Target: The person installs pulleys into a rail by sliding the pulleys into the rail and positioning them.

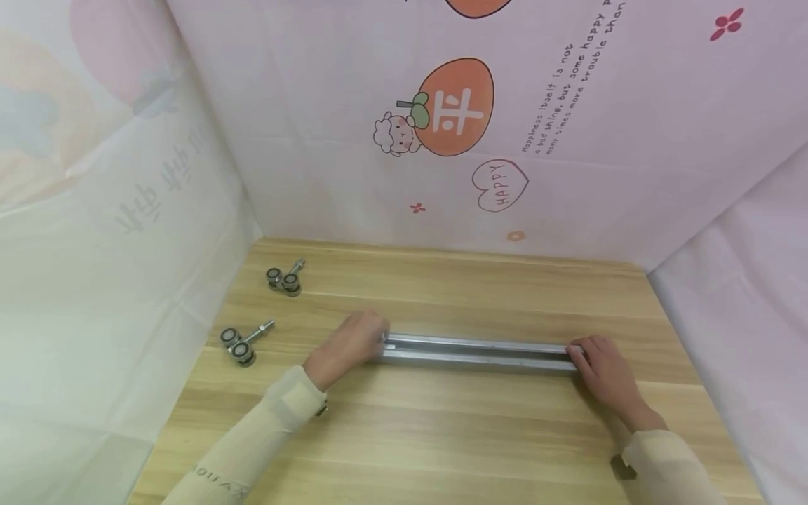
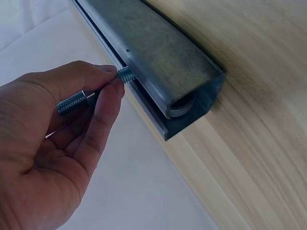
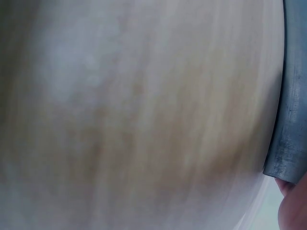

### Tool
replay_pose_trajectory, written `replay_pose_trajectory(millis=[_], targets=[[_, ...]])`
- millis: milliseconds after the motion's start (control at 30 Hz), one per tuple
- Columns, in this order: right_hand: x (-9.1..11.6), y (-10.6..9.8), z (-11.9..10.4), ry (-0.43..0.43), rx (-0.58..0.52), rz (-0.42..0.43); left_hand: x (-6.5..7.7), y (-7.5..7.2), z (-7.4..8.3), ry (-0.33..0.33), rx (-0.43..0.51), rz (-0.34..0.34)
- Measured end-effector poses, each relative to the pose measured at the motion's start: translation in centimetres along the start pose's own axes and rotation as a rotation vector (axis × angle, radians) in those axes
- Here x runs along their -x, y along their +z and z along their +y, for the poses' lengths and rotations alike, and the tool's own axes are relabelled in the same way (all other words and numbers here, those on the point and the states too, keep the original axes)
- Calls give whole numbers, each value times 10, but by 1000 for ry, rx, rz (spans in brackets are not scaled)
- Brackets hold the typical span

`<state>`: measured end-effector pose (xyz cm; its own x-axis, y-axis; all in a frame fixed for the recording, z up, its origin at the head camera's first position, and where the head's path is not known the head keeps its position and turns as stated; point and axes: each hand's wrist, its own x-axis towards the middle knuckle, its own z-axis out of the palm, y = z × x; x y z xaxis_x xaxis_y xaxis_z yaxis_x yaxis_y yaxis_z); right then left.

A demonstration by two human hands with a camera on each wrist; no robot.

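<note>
Together, Two Hands Hold a Slotted Metal Rail

Between a person's left hand (image 1: 353,340) and right hand (image 1: 606,368), a slotted metal rail (image 1: 480,362) stretches over a wood-grain table (image 1: 429,435), one end at each set of fingers. The left thumb and fingertips come together on a threaded bolt (image 2: 72,103), which runs from their pinch into the slot; just past those fingertips, part of a roller (image 2: 181,111) shows inside the rail's open end. At the opposite end, the right fingers and thumb clamp on the metal, the thumb by the slot, though the right wrist view catches only a sliver of that hand. To the left of the left fingers, a near roller trolley (image 1: 242,351) lies with its bolt pointing their way; farther from the person, a second roller trolley (image 1: 290,283) rests beyond and left of the same fingers. Past both hands' fingertips rises a pale printed cloth (image 1: 315,168).
</note>
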<state>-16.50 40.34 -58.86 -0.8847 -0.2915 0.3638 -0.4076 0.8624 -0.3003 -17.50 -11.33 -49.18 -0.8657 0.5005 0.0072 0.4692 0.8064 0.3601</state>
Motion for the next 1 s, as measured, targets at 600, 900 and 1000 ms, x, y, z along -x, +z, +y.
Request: replay_pose_trajectory(millis=[600, 900, 1000], targets=[[2, 3, 4, 24, -2, -21, -12, 11, 17, 16, 31, -2], [0, 4, 5, 19, -7, -12, -19, 14, 23, 29, -10, 3], [0, 4, 5, 16, -6, -12, -20, 15, 24, 35, -25, 3]])
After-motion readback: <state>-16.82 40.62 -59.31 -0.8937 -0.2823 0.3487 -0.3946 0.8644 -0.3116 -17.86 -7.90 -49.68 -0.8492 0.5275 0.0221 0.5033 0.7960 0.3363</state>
